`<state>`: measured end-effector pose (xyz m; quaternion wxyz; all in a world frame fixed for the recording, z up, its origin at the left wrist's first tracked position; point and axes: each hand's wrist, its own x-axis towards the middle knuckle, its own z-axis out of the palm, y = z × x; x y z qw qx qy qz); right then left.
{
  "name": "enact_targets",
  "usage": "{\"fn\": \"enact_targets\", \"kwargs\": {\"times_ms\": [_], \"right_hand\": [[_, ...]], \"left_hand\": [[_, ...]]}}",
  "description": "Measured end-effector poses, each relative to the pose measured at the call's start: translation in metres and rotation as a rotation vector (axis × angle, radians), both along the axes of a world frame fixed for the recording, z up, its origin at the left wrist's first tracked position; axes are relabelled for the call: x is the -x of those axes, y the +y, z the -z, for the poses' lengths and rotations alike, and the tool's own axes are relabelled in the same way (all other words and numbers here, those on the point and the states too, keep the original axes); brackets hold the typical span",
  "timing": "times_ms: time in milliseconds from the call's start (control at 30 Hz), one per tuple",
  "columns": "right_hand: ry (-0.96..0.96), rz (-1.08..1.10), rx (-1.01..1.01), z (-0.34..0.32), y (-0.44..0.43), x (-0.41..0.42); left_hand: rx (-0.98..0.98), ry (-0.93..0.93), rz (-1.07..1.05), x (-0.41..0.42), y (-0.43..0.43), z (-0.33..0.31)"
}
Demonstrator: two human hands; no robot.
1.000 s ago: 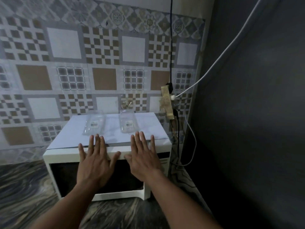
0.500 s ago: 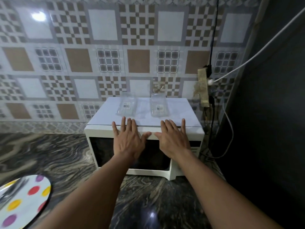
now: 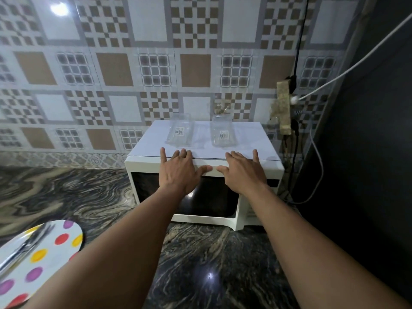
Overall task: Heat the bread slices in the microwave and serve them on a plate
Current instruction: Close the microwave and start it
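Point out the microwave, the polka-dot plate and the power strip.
microwave (image 3: 225, 202): head view, on its dark door glass.
polka-dot plate (image 3: 48, 244): head view, on its white face.
power strip (image 3: 283, 108): head view, on its body.

Seen from a single head-worn wide-angle camera, looking forward and down over both outstretched forearms. Faces a white microwave (image 3: 204, 188) against the tiled wall (image 3: 156, 70), near enough to fill mid-frame. Takes in dark marbled counter (image 3: 66, 197) below, a spotted plate (image 3: 33, 264) cut off at lower left, a dark panel (image 3: 367, 152) at right.
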<state>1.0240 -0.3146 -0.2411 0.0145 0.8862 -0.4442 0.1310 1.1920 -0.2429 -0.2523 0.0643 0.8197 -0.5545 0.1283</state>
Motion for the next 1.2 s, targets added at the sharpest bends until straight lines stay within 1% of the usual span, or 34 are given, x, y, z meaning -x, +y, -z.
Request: {"fn": "enact_targets", "kwargs": {"times_ms": [167, 367, 567, 700, 833, 1000, 1067, 1133, 1200], "right_hand": [[0.034, 0.04, -0.036, -0.008, -0.001, -0.001], [0.066, 0.073, -0.023, -0.01, -0.005, -0.004], [0.044, 0.079, -0.006, 0.012, 0.007, -0.005], [0.041, 0.087, 0.059, 0.026, 0.021, 0.004], [0.017, 0.078, 0.055, 0.039, 0.024, 0.025], [-0.115, 0.064, 0.038, 0.054, 0.037, 0.053], [-0.173, 0.058, 0.037, 0.062, 0.042, 0.064], [-0.288, 0.098, 0.02, 0.075, 0.044, 0.075], [-0.462, 0.192, -0.021, 0.09, 0.043, 0.086]], "left_hand": [[0.002, -0.002, 0.012, -0.004, -0.002, -0.004], [0.022, 0.022, 0.006, -0.003, -0.002, -0.004], [0.052, 0.028, 0.021, 0.003, 0.001, 0.005], [0.051, 0.042, 0.035, 0.01, 0.004, 0.023], [0.118, 0.046, 0.051, 0.022, 0.011, 0.041], [0.232, 0.131, 0.086, 0.053, 0.023, 0.073], [0.241, 0.161, 0.098, 0.069, 0.029, 0.094], [0.216, 0.218, 0.101, 0.085, 0.037, 0.12], [0.154, 0.282, 0.095, 0.097, 0.044, 0.147]]}}
